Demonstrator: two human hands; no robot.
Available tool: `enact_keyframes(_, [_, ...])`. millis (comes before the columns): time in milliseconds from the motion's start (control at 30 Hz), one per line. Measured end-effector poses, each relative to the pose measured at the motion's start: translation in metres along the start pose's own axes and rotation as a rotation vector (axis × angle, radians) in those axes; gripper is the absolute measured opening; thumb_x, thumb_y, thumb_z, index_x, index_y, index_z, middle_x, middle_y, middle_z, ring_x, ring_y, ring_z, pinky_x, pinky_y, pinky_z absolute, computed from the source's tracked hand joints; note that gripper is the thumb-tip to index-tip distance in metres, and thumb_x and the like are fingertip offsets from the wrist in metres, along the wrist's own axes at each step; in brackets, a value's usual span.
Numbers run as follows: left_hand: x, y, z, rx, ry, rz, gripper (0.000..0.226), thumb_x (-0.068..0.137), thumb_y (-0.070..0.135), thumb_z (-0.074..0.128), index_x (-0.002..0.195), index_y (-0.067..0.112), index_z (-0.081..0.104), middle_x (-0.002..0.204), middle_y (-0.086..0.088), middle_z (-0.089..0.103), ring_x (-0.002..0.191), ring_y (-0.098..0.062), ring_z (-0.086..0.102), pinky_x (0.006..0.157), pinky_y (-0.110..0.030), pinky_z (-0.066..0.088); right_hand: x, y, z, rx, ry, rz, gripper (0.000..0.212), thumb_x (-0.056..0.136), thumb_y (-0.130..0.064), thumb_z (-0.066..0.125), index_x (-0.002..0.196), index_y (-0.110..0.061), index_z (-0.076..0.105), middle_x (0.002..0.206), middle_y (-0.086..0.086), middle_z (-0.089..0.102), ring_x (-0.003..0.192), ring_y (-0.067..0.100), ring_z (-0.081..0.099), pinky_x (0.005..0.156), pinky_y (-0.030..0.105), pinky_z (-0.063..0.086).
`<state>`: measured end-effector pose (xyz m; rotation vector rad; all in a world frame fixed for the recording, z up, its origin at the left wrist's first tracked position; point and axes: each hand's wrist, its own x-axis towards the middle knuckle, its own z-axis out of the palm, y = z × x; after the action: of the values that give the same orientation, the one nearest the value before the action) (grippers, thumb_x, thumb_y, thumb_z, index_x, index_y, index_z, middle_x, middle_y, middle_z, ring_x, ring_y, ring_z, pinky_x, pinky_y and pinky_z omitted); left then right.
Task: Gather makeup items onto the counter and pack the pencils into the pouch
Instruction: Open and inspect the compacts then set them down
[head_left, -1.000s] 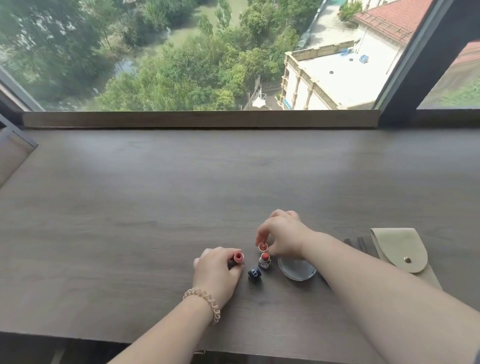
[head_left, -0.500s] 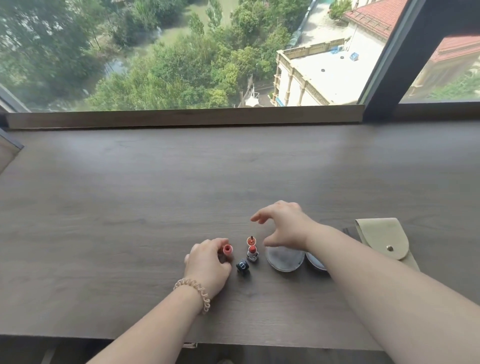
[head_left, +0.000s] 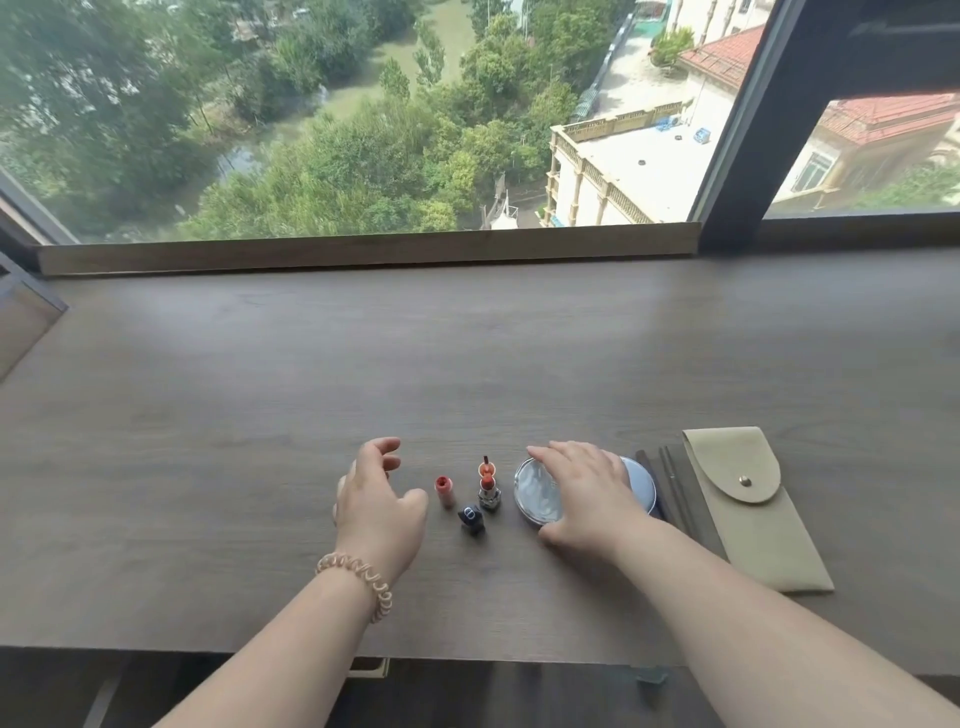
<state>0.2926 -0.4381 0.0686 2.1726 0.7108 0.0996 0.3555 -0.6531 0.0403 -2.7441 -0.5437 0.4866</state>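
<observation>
On the wooden counter (head_left: 260, 395) stand three small lipsticks: a pink-red one (head_left: 444, 490), a taller one with a silver base (head_left: 489, 491) and one behind it (head_left: 487, 467), plus a dark cap (head_left: 471, 519). My left hand (head_left: 379, 499) hovers open just left of them, holding nothing. My right hand (head_left: 584, 493) lies spread over two round compacts, a silvery one (head_left: 535, 493) and a dark blue one (head_left: 640, 480). Dark pencils (head_left: 672, 483) lie between the compacts and the beige snap-flap pouch (head_left: 748, 509), which is closed.
A low wooden ledge (head_left: 363, 252) and a large window run along the counter's far side, with a dark window post (head_left: 753, 130) at the right. The counter's front edge (head_left: 156, 649) lies close below my forearms.
My left hand let go of the pink-red lipstick and opened beside it. My right hand released the lipstick behind the taller one and moved right, down onto the compacts.
</observation>
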Motion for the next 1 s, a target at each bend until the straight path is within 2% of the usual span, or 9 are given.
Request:
enact_keyframes(133, [-0.016,0.019,-0.007,-0.084,0.017,0.082,0.049,0.075,0.007,0.058,0.116,0.030,0.044,0.110,0.007,0.053,0.112,-0.017,0.045,0.101,-0.043,0.038,-0.005,-0.003,0.001,0.138,0.106,0.007,0.079,0.065,-0.033,0.071,0.136,-0.036,0.037,0.133,-0.010,0.045,0.130,0.015,0.035,0.111,0.032,0.011])
enact_keyframes(267, [-0.035,0.053,-0.019,-0.135,-0.157,0.284,0.057,0.076,0.009,0.066,0.120,0.036,0.043,0.121,0.011,0.047,0.116,-0.008,0.043,0.084,-0.011,0.037,-0.018,-0.005,-0.032,0.662,0.159,0.092,0.079,0.051,-0.038,0.082,0.125,-0.037,0.051,0.123,-0.009,0.058,0.115,0.010,0.052,0.103,0.030,0.036])
enact_keyframes(367, [-0.045,0.082,-0.020,-0.345,-0.436,0.222,0.069,0.070,0.028,0.074,0.127,0.045,0.040,0.133,0.011,0.043,0.117,-0.008,0.049,0.087,-0.019,0.045,-0.031,-0.006,-0.067,1.203,0.100,0.069,0.079,0.052,-0.028,0.083,0.125,-0.024,0.053,0.115,0.010,0.064,0.099,0.018,0.065,0.083,0.029,0.050])
enact_keyframes(433, [-0.053,0.101,-0.018,-0.494,-0.586,0.152,0.083,0.062,0.038,0.076,0.133,0.047,0.035,0.135,0.007,0.043,0.113,-0.009,0.055,0.088,-0.027,0.048,-0.044,-0.006,-0.092,1.316,0.102,0.017,0.077,0.052,-0.035,0.082,0.122,-0.018,0.057,0.105,0.010,0.068,0.089,0.020,0.065,0.082,0.033,0.047])
enact_keyframes(567, [-0.067,0.130,-0.007,-0.694,-0.758,0.070,0.095,0.053,0.043,0.079,0.137,0.042,0.033,0.130,-0.002,0.056,0.106,-0.021,0.064,0.084,-0.030,0.048,-0.066,-0.006,-0.124,1.348,0.117,-0.100,0.080,0.042,-0.061,0.083,0.108,-0.020,0.065,0.098,0.008,0.072,0.090,0.021,0.063,0.086,0.038,0.045])
enact_keyframes(667, [-0.078,0.150,-0.004,-0.908,-0.862,0.039,0.081,0.063,0.033,0.078,0.135,0.028,0.040,0.112,-0.009,0.069,0.092,-0.028,0.065,0.071,-0.027,0.049,-0.082,-0.007,-0.143,1.252,0.158,-0.119,0.098,0.038,-0.072,0.078,0.114,-0.014,0.061,0.102,0.011,0.071,0.090,0.015,0.066,0.079,0.027,0.050])
enact_keyframes(733, [-0.084,0.162,-0.003,-0.940,-0.854,0.067,0.072,0.063,0.031,0.078,0.129,0.020,0.050,0.101,-0.008,0.071,0.084,-0.027,0.065,0.067,-0.026,0.048,-0.090,-0.009,-0.154,1.197,0.184,-0.133,0.096,0.040,-0.076,0.074,0.110,-0.011,0.062,0.097,0.007,0.071,0.083,0.009,0.066,0.070,0.019,0.050])
enact_keyframes(833, [-0.092,0.174,-0.003,-0.984,-0.860,0.098,0.053,0.062,0.033,0.073,0.112,0.019,0.063,0.094,-0.005,0.070,0.083,-0.028,0.067,0.066,-0.026,0.046,-0.102,-0.010,-0.170,1.092,0.195,-0.162,0.090,0.048,-0.083,0.063,0.108,-0.015,0.064,0.099,0.006,0.072,0.088,0.009,0.066,0.075,0.019,0.049])
enact_keyframes(1000, [-0.100,0.181,-0.002,-1.069,-0.964,0.049,0.044,0.066,0.039,0.065,0.104,0.017,0.068,0.094,-0.009,0.067,0.081,-0.028,0.069,0.065,-0.026,0.043,-0.119,0.000,-0.186,1.079,0.146,-0.203,0.065,0.060,-0.057,0.066,0.119,-0.032,0.058,0.121,-0.005,0.062,0.109,0.003,0.060,0.086,0.018,0.048])
